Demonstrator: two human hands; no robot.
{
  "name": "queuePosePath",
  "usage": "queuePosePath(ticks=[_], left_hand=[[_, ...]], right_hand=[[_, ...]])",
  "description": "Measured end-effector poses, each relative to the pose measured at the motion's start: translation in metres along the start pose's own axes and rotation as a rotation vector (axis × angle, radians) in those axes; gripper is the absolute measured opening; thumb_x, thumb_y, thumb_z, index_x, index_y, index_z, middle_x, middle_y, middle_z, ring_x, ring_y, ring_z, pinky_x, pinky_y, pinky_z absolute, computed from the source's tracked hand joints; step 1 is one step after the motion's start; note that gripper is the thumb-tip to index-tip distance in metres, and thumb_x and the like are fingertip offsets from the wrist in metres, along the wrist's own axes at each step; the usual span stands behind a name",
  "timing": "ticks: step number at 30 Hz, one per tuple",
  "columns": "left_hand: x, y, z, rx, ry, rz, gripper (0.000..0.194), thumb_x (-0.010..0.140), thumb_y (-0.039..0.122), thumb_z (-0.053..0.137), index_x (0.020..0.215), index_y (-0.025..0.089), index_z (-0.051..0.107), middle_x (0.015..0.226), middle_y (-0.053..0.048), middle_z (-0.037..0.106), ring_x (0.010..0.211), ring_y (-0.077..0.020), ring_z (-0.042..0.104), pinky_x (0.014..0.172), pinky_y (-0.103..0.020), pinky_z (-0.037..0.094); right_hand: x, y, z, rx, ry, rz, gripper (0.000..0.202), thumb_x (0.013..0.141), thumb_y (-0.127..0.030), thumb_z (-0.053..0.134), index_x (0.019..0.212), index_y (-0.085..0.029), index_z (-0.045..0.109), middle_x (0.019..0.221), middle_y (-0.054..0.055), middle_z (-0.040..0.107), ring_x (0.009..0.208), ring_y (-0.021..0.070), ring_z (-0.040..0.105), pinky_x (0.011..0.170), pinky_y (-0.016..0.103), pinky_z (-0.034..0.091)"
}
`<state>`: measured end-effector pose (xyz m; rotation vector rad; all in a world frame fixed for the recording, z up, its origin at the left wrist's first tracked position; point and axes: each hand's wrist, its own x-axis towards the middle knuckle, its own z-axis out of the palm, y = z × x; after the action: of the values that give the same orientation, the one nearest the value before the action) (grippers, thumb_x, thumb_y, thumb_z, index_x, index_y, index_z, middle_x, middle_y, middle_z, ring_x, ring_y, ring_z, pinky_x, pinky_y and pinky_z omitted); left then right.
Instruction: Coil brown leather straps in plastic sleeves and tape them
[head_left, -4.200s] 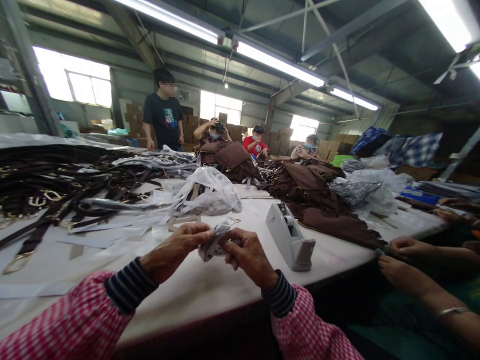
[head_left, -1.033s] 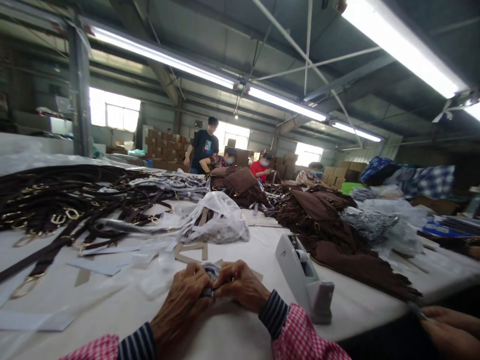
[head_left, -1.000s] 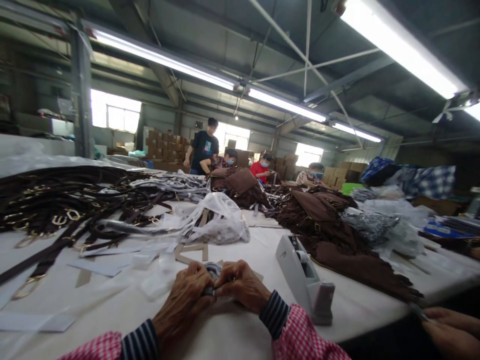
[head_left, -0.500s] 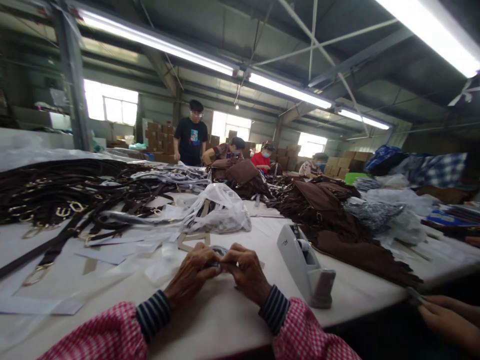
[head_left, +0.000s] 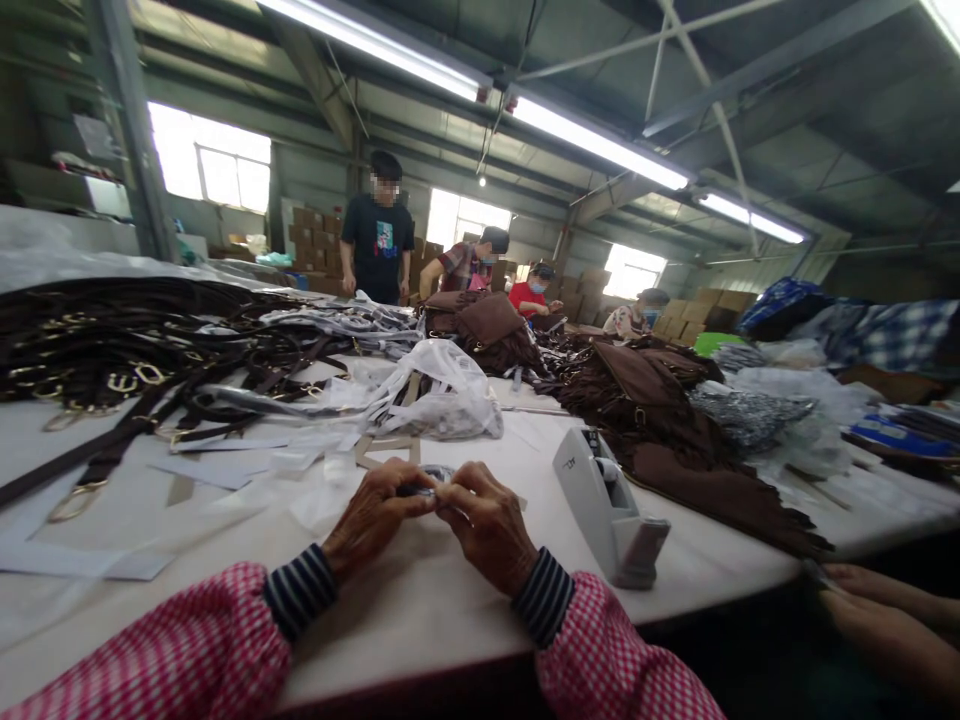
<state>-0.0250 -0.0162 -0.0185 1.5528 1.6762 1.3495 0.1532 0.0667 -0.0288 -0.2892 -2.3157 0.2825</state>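
Both hands meet over the near part of the table, pinching one small coiled piece, grey and shiny, that looks like a plastic-wrapped strap (head_left: 436,473). My left hand (head_left: 377,515) closes on its left side, thumb and fingertips together. From the right, my right hand (head_left: 489,522) grips it with bent fingers, the fingertips almost touching the left ones. Much of the piece is hidden behind the fingers. Just beyond lie a flat beige card frame (head_left: 375,450) and a clear plastic bag (head_left: 457,395) with strap pieces inside. A grey tape dispenser (head_left: 592,500) stands right of my right hand.
Dark straps with gold buckles (head_left: 112,350) are heaped at the left. Brown bags (head_left: 652,400) pile up at the right, beside crumpled plastic (head_left: 795,430). Paper sheets (head_left: 90,560) lie on the white table (head_left: 420,620). A co-worker's hands (head_left: 885,610) are at the right edge; several people work beyond.
The camera view has tilted slightly, so the table contents sit higher in the picture. My hands stay together on the wrapped strap, with the right fingers slightly shifted.
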Motion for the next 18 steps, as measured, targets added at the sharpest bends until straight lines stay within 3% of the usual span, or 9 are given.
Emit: queuePosePath(ticks=[7,12,18], left_hand=[[-0.002,0.004,-0.005,-0.158,-0.047,-0.028,0.018,0.076,0.033,0.071,0.080,0.019,0.080,0.086,-0.005,0.076,0.091,-0.0277,0.066,0.085,-0.037,0.047],[0.001,0.004,-0.003,-0.322,0.058,-0.041,0.027,0.073,0.035,0.078,0.096,0.021,0.074,0.084,-0.001,0.074,0.085,-0.0247,0.068,0.080,-0.033,0.050],[-0.001,0.008,-0.002,-0.190,0.094,0.048,0.022,0.079,0.041,0.073,0.076,0.019,0.071,0.073,-0.002,0.071,0.076,-0.0227,0.064,0.072,-0.031,0.048]], right_hand=[[0.008,-0.008,-0.001,-0.205,0.026,-0.110,0.009,0.100,-0.019,0.063,0.104,-0.018,0.070,0.093,0.007,0.066,0.089,0.0240,0.057,0.076,0.036,0.045],[0.015,-0.010,-0.001,-0.183,0.039,-0.051,0.008,0.093,-0.013,0.071,0.097,-0.019,0.069,0.092,0.004,0.065,0.089,0.0227,0.057,0.076,0.034,0.045],[0.022,-0.014,-0.004,-0.131,0.032,0.037,0.017,0.085,-0.008,0.079,0.094,-0.020,0.072,0.092,0.002,0.063,0.091,0.0202,0.060,0.076,0.030,0.045]])
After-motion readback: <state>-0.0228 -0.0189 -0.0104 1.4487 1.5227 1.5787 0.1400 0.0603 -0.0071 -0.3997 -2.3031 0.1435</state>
